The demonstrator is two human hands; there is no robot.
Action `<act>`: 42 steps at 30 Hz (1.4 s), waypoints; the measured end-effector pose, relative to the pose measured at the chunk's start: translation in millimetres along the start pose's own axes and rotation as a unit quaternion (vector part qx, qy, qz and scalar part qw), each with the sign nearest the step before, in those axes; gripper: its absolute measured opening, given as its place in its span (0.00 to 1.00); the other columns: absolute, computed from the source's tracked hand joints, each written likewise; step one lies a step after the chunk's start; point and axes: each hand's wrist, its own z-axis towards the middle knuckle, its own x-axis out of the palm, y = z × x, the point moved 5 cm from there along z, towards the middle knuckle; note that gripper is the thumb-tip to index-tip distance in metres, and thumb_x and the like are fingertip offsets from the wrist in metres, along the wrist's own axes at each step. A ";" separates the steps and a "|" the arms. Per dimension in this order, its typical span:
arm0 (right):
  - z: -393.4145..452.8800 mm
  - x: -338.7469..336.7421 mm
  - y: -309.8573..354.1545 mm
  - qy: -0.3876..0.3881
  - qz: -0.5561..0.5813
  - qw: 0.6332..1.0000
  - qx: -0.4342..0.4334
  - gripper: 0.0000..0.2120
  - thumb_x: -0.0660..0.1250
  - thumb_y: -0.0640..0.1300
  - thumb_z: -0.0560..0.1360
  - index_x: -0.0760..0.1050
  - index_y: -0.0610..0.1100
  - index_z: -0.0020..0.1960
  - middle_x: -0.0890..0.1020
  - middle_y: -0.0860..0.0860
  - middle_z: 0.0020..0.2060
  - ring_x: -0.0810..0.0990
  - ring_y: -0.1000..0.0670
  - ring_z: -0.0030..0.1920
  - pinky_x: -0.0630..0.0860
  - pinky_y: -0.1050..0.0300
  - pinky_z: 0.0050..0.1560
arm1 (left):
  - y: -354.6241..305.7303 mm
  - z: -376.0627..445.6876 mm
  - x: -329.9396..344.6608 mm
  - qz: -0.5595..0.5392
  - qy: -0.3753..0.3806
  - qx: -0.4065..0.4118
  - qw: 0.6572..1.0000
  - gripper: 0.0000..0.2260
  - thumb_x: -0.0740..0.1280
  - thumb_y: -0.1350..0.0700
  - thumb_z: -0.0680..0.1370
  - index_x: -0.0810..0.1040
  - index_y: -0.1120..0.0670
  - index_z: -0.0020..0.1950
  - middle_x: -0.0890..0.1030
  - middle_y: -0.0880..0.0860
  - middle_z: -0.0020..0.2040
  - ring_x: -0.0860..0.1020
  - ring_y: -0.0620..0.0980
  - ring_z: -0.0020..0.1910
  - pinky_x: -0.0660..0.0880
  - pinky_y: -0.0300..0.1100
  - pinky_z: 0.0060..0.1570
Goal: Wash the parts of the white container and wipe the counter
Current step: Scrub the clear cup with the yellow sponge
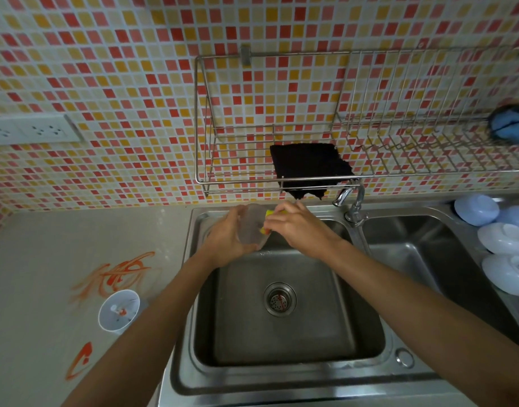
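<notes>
Left hand (227, 235) gripped clear lid (252, 227) over sink (281, 348). Right hand (293, 227) pinched yellow sponge (269, 213) against lid. White cup (118, 311) stood on sauce-smeared counter (46, 259).

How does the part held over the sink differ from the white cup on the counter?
The held part is translucent, gripped by the left hand and scrubbed with a yellow sponge in the right hand. The white cup is opaque, stands untouched on the counter beside orange smears, with orange residue inside. Both need washing.
</notes>
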 end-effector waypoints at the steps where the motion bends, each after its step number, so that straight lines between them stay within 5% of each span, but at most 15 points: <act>1: -1.1 3.0 0.7 0.004 0.005 1.000 -0.002 0.19 0.75 0.32 0.65 0.81 0.46 0.53 0.84 0.54 0.51 0.75 0.44 0.56 0.70 0.50 0.51 | -0.3 0.4 1.6 -0.008 0.010 -0.003 1.000 0.40 0.79 0.50 0.66 0.61 0.53 0.71 0.72 0.51 0.67 0.73 0.50 0.62 0.74 0.44 0.59; 6: -3.8 10.1 -0.9 -0.008 0.038 0.999 0.029 0.18 0.74 0.30 0.66 0.82 0.44 0.53 0.84 0.53 0.49 0.75 0.44 0.54 0.76 0.45 0.51 | -1.5 3.0 3.0 0.007 -0.008 -0.001 1.000 0.46 0.81 0.52 0.63 0.59 0.53 0.75 0.72 0.50 0.67 0.72 0.48 0.63 0.74 0.46 0.60; 11: -11.5 13.5 15.4 0.004 0.146 0.988 0.053 0.15 0.62 0.38 0.80 0.77 0.45 0.64 0.81 0.52 0.57 0.69 0.50 0.60 0.64 0.62 0.61 | -2.6 2.4 0.1 0.067 -0.063 0.067 0.993 0.39 0.81 0.50 0.62 0.70 0.53 0.69 0.73 0.50 0.64 0.72 0.47 0.62 0.76 0.49 0.60; 15: -15.4 10.6 0.7 0.012 0.143 0.983 0.110 0.15 0.62 0.36 0.79 0.78 0.46 0.63 0.80 0.50 0.57 0.70 0.50 0.60 0.66 0.55 0.65 | -6.0 0.8 2.2 0.085 -0.086 0.076 0.990 0.39 0.81 0.49 0.61 0.70 0.52 0.68 0.74 0.50 0.64 0.71 0.48 0.63 0.72 0.44 0.60; 23: -15.3 11.1 -5.9 0.049 0.074 0.994 0.068 0.14 0.71 0.42 0.73 0.80 0.48 0.59 0.82 0.53 0.54 0.72 0.49 0.59 0.71 0.49 0.59 | -9.7 0.3 5.6 0.096 -0.098 0.092 0.986 0.38 0.82 0.48 0.60 0.72 0.54 0.67 0.75 0.51 0.62 0.72 0.50 0.61 0.67 0.40 0.60; 27: -8.7 10.3 -1.8 0.009 0.019 0.999 0.037 0.13 0.77 0.38 0.66 0.82 0.46 0.50 0.84 0.54 0.46 0.77 0.46 0.52 0.76 0.46 0.47 | -8.2 3.6 2.5 0.064 -0.074 0.059 0.993 0.41 0.81 0.46 0.61 0.70 0.54 0.70 0.71 0.53 0.66 0.70 0.50 0.63 0.67 0.40 0.60; 30: -6.9 0.5 -7.7 -0.026 0.022 0.999 0.034 0.16 0.78 0.35 0.64 0.82 0.47 0.50 0.84 0.56 0.46 0.77 0.46 0.53 0.75 0.49 0.48 | -0.4 5.8 -0.8 0.017 -0.021 0.025 0.999 0.42 0.81 0.48 0.64 0.63 0.48 0.72 0.65 0.50 0.73 0.65 0.50 0.71 0.71 0.47 0.63; 33: -6.5 -3.6 -9.1 -0.030 0.030 0.999 0.016 0.15 0.77 0.36 0.65 0.82 0.47 0.50 0.84 0.56 0.46 0.77 0.46 0.54 0.75 0.47 0.50 | 1.9 5.7 -1.7 -0.010 0.024 0.000 1.000 0.41 0.80 0.50 0.65 0.61 0.47 0.71 0.72 0.49 0.69 0.72 0.52 0.66 0.77 0.55 0.58; 38: -6.4 -3.3 -6.7 -0.033 0.035 0.999 0.004 0.16 0.77 0.36 0.66 0.82 0.48 0.51 0.84 0.56 0.48 0.77 0.47 0.55 0.75 0.48 0.52 | 7.2 6.1 0.5 -0.049 0.039 -0.034 0.997 0.40 0.82 0.51 0.62 0.62 0.46 0.67 0.73 0.48 0.66 0.74 0.51 0.62 0.78 0.53 0.57; 42: -9.9 -2.4 -5.4 -0.037 0.040 0.999 0.003 0.16 0.78 0.37 0.65 0.82 0.47 0.51 0.84 0.56 0.48 0.77 0.46 0.55 0.75 0.48 0.51 | 5.1 6.3 0.0 -0.033 0.049 -0.021 0.998 0.47 0.81 0.51 0.63 0.59 0.48 0.75 0.71 0.49 0.69 0.72 0.49 0.64 0.77 0.50 0.59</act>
